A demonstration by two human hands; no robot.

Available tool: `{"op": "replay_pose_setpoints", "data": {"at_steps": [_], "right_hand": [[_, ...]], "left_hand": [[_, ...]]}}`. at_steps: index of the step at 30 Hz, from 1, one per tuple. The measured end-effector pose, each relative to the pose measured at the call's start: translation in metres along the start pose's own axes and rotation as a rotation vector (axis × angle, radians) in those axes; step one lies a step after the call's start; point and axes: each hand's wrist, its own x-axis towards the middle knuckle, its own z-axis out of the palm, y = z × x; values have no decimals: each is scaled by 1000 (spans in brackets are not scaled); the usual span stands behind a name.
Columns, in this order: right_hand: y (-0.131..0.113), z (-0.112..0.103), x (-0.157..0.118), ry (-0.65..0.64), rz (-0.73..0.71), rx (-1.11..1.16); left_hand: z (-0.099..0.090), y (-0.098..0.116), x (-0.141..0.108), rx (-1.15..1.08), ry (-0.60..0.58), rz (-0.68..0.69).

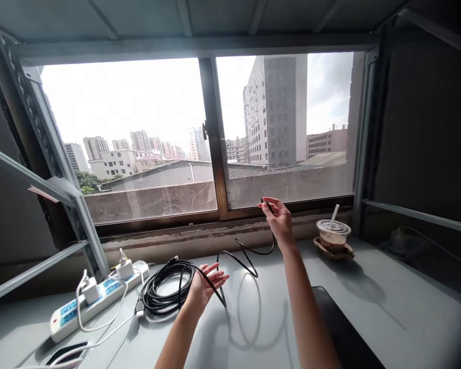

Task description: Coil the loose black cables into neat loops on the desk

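Note:
My right hand [279, 221] is raised in front of the window and pinches one end of a long black cable [246, 254]. The cable hangs down from it, loops over the grey table [253, 328] and runs left across my left hand [207, 283]. That hand is palm up with its fingers spread, and the cable lies over it. Just left of it the rest of the black cable sits in a loose coil [165, 289] on the table, with a plug end sticking out.
A white power strip [96, 300] with two white chargers and white leads lies at the left. A plastic cup with a straw [333, 233] stands on a saucer at the right. A dark pad [341, 328] covers the near table. Metal shelf rails flank both sides.

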Motion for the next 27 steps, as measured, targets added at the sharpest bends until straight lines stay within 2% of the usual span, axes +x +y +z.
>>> {"op": "replay_pose_setpoints", "data": {"at_steps": [4,9,13,16,21,24,27], "right_hand": [[-30,-12,-4,-28,23,157],[-72,-35,-14,1,-111,147],[-93,-53,-26,65,-226,123],[-105,-60,-35,82,-299,101],[-119,-56,-47,58,-408,190],[-125,-50,-51,22,-415,136],[-127,-47,-53,7,-343,38]], "left_hand": [[5,-2,-8,-84,76,14],[8,-15,-44,-274,33,-12],[6,-36,-79,-234,107,75],[14,-43,-100,-160,163,148],[52,-34,-120,-104,-7,-143],[76,-18,-126,4,-90,-91],[92,2,-127,232,-318,85]]}}
